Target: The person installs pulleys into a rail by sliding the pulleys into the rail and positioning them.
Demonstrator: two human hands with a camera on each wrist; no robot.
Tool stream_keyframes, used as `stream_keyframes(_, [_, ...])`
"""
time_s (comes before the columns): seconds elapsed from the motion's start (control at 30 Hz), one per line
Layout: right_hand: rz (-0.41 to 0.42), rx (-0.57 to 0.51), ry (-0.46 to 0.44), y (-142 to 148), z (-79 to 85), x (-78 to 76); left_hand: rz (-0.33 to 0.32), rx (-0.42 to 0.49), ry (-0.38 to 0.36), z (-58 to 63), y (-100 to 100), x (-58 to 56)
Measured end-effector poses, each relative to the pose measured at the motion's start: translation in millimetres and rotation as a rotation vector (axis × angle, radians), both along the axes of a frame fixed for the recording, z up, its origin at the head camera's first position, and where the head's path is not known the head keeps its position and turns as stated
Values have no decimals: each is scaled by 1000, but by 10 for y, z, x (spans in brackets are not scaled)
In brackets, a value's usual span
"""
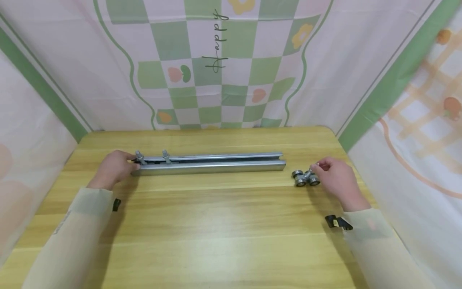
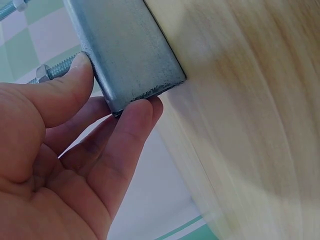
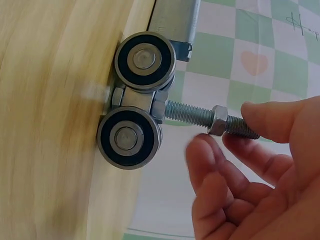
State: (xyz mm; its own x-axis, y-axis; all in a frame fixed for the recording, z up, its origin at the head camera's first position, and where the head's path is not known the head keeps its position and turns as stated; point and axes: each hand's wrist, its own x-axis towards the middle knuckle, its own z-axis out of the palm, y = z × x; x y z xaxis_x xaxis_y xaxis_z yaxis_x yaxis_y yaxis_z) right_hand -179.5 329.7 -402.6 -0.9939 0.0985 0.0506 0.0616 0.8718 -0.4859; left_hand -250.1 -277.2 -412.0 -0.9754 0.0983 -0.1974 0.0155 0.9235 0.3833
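A metal C-channel track [image 1: 213, 167] lies lengthwise on the table, its slot facing up. Two threaded bolts, a left one [image 1: 139, 155] and another [image 1: 165, 155], rise from the slot near its left end. My left hand [image 1: 112, 167] holds that end. In the left wrist view the thumb rests on the track's edge [image 2: 125, 50] beside a bolt, with fingertips against the cut end. Just off the track's right end is a four-wheeled roller trolley [image 1: 306, 178]. My right hand [image 1: 337, 178] pinches the tip of its threaded bolt [image 3: 187, 113], beyond the hex nut [image 3: 219, 120].
The wood-grain table [image 1: 216, 228] extends toward me. A checked, printed cloth [image 1: 238, 72] hangs behind its far edge, with more cloth on both sides. A black strap piece [image 1: 337, 222] is at the right sleeve, another [image 1: 116, 204] at the left.
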Motion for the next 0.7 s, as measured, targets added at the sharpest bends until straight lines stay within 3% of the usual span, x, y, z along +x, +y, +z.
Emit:
stream_keyframes(0.47, [-40,-187,-40,56,19,-128,6,-12,-7,10,7,6])
stream_keyframes(0.7, [-87,-215,-26,95,49,-214,4,-10,-11,12,14,3])
